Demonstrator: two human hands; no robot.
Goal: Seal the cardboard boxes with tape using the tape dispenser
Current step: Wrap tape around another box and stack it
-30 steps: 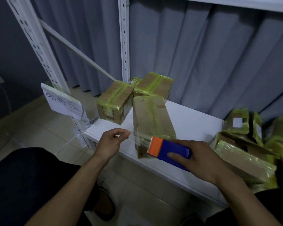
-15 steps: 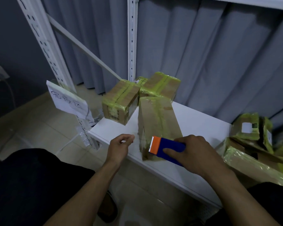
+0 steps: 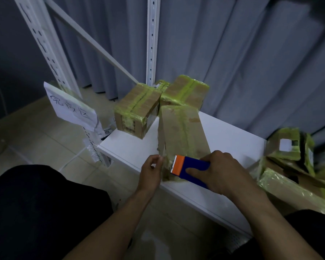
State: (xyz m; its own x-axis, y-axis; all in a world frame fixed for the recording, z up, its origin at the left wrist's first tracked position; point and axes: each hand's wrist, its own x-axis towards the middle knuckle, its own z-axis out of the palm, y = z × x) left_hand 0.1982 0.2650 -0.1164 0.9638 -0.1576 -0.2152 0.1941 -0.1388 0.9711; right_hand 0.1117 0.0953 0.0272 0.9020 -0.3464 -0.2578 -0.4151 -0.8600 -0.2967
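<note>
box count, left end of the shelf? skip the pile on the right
3. The front box at the tape dispenser; the left box at the shelf corner; the back box by the curtain. A taped edge between those two may be a fourth.

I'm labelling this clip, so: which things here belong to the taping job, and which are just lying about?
In the job: tape dispenser, held by the right hand; tape strip, pinched by the left hand; near box on the white shelf.
Lying about: rear-left taped box; rear-right taped box; box pile at right; paper sign; grey curtain.
</note>
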